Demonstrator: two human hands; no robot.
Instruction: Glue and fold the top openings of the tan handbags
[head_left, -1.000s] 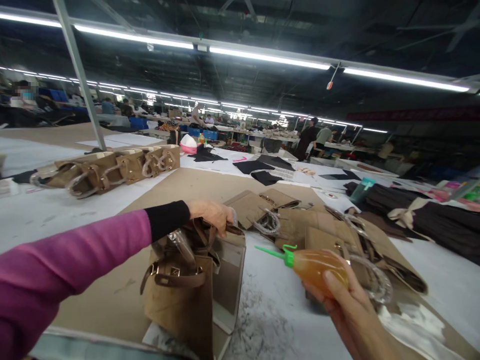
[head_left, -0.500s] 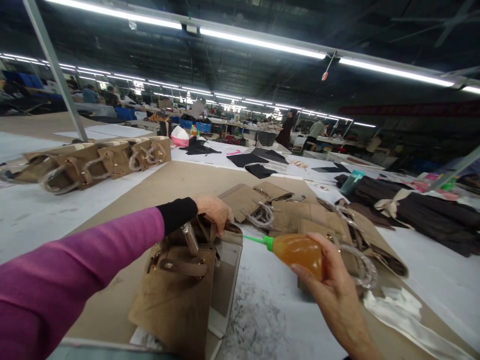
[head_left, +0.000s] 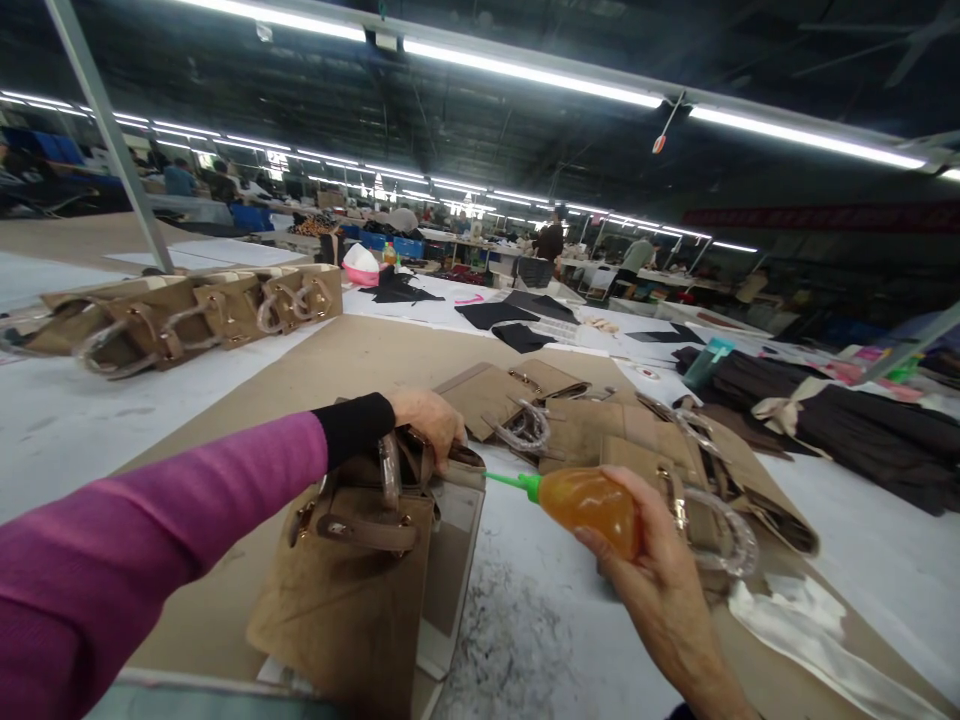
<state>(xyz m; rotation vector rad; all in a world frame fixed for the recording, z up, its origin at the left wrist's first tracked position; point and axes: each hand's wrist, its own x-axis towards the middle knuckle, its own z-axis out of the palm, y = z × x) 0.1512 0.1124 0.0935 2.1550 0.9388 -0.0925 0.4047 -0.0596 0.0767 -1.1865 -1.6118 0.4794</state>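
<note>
A tan handbag (head_left: 341,610) stands on the table in front of me, its side panel turned to the right and its handles wrapped in clear plastic. At the bag's upper rim, my left hand (head_left: 431,425) is closed with its fingers curled over the edge. My right hand (head_left: 660,570) is wrapped round a squeeze bottle (head_left: 589,505) of amber liquid, probably glue. The bottle lies nearly level, and its thin green nozzle points left, with the tip at the bag's top right edge. Whether the tip touches the edge I cannot tell.
More tan bags (head_left: 622,430) lie right of centre, and a row of upright bags (head_left: 202,315) stands at the left. Black pieces (head_left: 517,315), a teal bottle (head_left: 709,362), dark cloth (head_left: 847,420) and a white cloth strip (head_left: 832,640) are around. People work farther back.
The right hand and bottle have shifted very slightly left, the nozzle staying at the bag's edge. The bag's handle stands a little more upright. My left hand keeps its place.
</note>
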